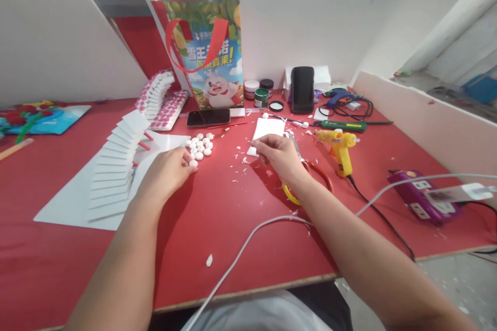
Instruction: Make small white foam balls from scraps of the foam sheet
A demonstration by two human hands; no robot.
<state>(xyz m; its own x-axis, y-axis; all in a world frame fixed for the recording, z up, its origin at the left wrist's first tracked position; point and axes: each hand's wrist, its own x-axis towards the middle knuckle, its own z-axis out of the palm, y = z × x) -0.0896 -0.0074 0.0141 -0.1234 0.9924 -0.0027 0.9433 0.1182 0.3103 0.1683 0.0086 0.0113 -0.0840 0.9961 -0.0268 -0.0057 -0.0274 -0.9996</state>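
My left hand [179,166] is at the lower left edge of a cluster of small round white pieces [200,147], its fingertips closed on one white piece [193,164]. My right hand [275,152] is pinched over the near part of a white pad [267,128]; what it holds, if anything, is too small to make out. Scissors with red and yellow handles [290,195] lie partly under my right wrist. A fanned row of white cards [112,176] rests on white paper [66,204] left of my left hand.
A colourful bag [215,62] stands at the back, with a phone [208,117] before it. Paint jars [261,97], a yellow glue gun [340,150] and a purple power strip [423,196] are further right. A white cable [248,243] crosses the front. White scraps dot the red table [233,207].
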